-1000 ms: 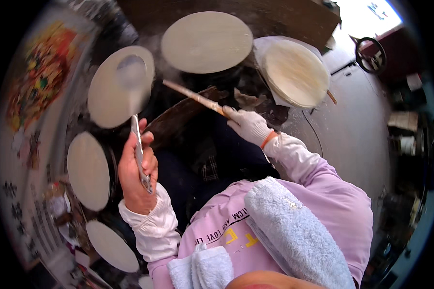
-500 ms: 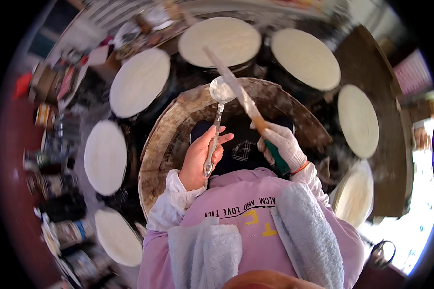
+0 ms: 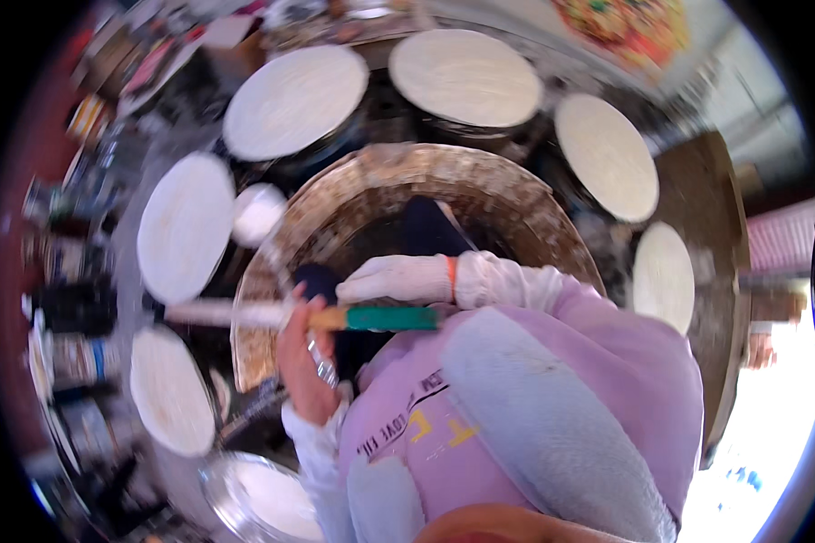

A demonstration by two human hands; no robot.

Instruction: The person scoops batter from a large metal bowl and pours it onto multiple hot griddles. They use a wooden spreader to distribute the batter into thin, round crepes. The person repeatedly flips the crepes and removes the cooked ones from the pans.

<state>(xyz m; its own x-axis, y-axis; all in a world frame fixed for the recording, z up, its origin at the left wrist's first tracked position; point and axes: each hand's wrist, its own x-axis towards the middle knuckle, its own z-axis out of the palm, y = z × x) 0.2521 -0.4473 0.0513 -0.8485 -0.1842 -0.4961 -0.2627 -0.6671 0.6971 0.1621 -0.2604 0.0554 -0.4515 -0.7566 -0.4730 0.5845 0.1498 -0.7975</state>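
Observation:
My left hand point(image 3: 306, 371) is closed around the metal handle of a ladle point(image 3: 259, 215), low at the left. Its bowl looks white and rests out past the rim of the curved, stained wooden surround point(image 3: 380, 172). My right hand point(image 3: 398, 279), in a white knitted glove with an orange band at the wrist, is at the green and wooden handle of a long flat spatula point(image 3: 389, 319); its fingers are partly hidden. The pale, blurred blade points left, crossing by my left fingers. Nearby, a round griddle point(image 3: 174, 389) carries a thin white sheet.
Several more round griddles with white sheets ring me, such as one at the far left point(image 3: 186, 226) and one at the back point(image 3: 466, 77). A shiny metal basin point(image 3: 217, 475) with white contents stands at the lower left. Jars and boxes point(image 3: 81, 348) crowd the left side.
My body has turned left, so the griddles have shifted in view. Both hands moved left and the spatula swung from pointing away to pointing left. The metal basin has come into view.

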